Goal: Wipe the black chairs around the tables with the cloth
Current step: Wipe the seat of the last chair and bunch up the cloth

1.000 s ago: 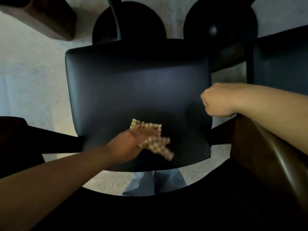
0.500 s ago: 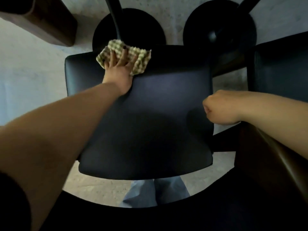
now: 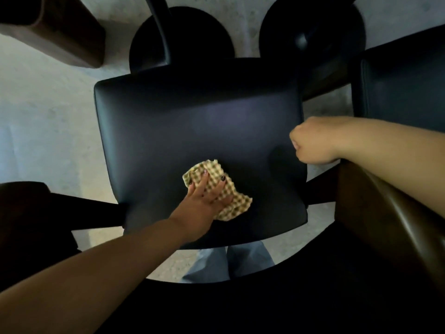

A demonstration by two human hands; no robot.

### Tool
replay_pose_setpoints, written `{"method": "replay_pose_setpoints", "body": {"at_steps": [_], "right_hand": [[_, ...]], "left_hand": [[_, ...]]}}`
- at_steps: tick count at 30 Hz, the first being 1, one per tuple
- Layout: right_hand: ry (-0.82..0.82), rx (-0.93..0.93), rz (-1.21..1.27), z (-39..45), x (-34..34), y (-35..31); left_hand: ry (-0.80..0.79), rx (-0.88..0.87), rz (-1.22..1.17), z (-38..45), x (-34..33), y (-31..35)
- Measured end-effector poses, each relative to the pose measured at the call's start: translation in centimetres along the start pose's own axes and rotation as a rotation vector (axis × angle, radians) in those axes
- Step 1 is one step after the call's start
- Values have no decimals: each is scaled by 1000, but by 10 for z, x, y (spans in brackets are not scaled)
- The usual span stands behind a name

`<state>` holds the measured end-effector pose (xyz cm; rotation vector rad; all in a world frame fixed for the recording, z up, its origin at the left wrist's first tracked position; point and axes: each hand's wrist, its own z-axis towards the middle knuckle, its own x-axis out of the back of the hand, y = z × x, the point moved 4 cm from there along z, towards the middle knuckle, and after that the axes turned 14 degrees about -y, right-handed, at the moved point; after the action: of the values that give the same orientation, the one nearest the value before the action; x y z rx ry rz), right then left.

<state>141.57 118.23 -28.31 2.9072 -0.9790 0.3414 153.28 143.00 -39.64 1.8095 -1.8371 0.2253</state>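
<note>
I look straight down on a black chair seat. My left hand presses a yellow checked cloth flat onto the near middle of the seat, fingers spread and straight over it. My right hand is curled into a fist at the seat's right edge, with its wrist above the front end of a brown armrest. Nothing shows inside the fist, and the fingertips are hidden.
A second black chair stands close on the right. Two round black table bases sit on the pale floor beyond the seat. A brown wooden block is at the top left. A dark curved backrest crosses the bottom.
My left hand swept the cloth from the near part of the seat to its far left edge, then back to the near middle. The right fist stayed at the seat's right edge.
</note>
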Motion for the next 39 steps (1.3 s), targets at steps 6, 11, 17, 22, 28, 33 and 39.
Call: {"method": "replay_pose_setpoints", "body": {"at_steps": [6,11,17,22,28,33,39], "right_hand": [[48,-55,-99,-6,3,-3],[180,-32,-128,-21,10,-11],[377,447,992,-53,26,-55],[337,855,1538,-79,38,-114],[733,781,1411,-83,31,-133],[846,755,1307,-90,34,-130],[704,864,1639,-95,45,-135]], "left_hand": [[-213,-190,-245,-28,20,-3],[119,-150,-766,-74,71,-14],[525,-52,-1284,-129,131,-54],[766,-151,-1525,-159,147,-68],[939,-175,-1350,-183,145,-73],[855,17,-1159,-178,135,-78],[1006,96,-920,-182,155,-88]]}}
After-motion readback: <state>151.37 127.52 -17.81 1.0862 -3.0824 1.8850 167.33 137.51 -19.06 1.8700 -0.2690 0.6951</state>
